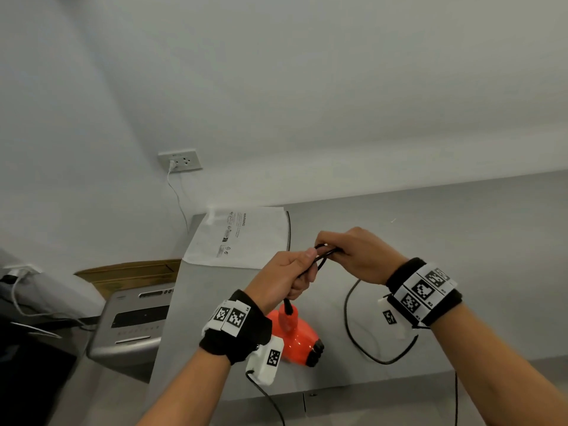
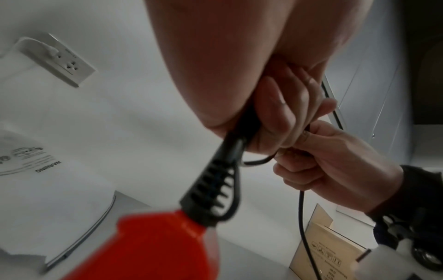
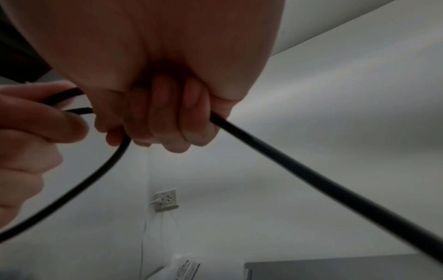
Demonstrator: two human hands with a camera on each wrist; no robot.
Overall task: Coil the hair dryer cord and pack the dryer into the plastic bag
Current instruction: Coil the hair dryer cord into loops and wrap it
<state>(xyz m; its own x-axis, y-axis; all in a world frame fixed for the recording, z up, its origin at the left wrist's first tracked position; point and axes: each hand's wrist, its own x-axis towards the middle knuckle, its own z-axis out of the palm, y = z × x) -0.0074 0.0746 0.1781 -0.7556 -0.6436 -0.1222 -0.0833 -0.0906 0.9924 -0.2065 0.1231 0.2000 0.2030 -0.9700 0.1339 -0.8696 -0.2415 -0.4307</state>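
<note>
Left hand (image 1: 287,279) nearest, fingers curled tight round looped cord (image 1: 349,315) just above orange dryer (image 1: 295,338) on table (image 1: 461,241). Bag (image 1: 239,238) lay flat behind, untouched. Right hand (image 1: 358,255) clamped on cord too, touching the left.

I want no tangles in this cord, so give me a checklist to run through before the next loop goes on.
1. Left hand grips the gathered cord just above the hair dryer: ok.
2. Right hand holds the cord, ready to feed the next loop: ok.
3. Loose cord on the counter lies in one open curve with no knot: ok.
4. Plug end free and in sight: cannot tell, since the cord runs off the counter's front edge.
5. Plastic bag lies flat within view behind the hands: ok.
6. Bag mouth open for the dryer: cannot tell.
</note>
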